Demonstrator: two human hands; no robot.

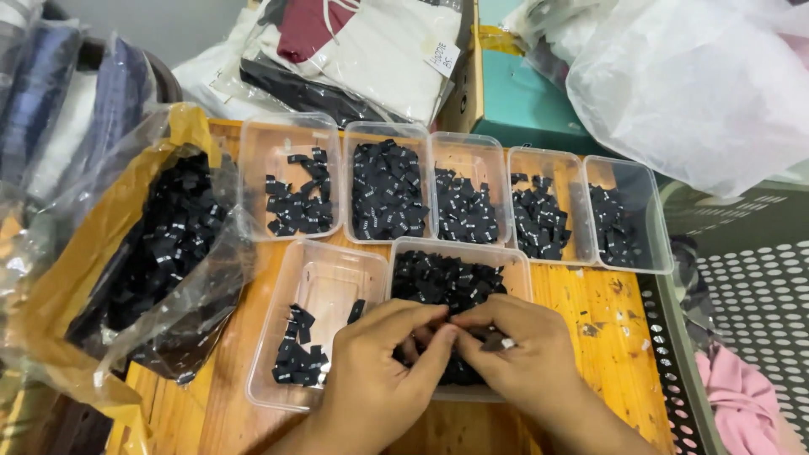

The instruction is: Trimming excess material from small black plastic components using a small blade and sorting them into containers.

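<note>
Two hands meet over the near tub now: the left hand (371, 371) and the right hand (522, 354) come together fingertip to fingertip above a clear plastic tub (514, 261) heaped with small black fabric labels (442, 282). Grip on both sides is narrow, thumbs and forefingers pinched on labels right at the middle, with one small dark label (497, 343) showing under the right fingers. Just to the left sits a second clear tub (316, 270), mostly bare, a small cluster of labels in its near corner. Behind them, five more tubs (468, 147) line up side by side across the wooden bench (607, 337), each holding black labels. Far left, a crinkled clear plastic bag (202, 278) spills over with more of the same labels. At the back, bagged folded garments (371, 50) and a teal box (522, 101); on the right, a perforated crate (750, 295) with pink cloth inside.
</note>
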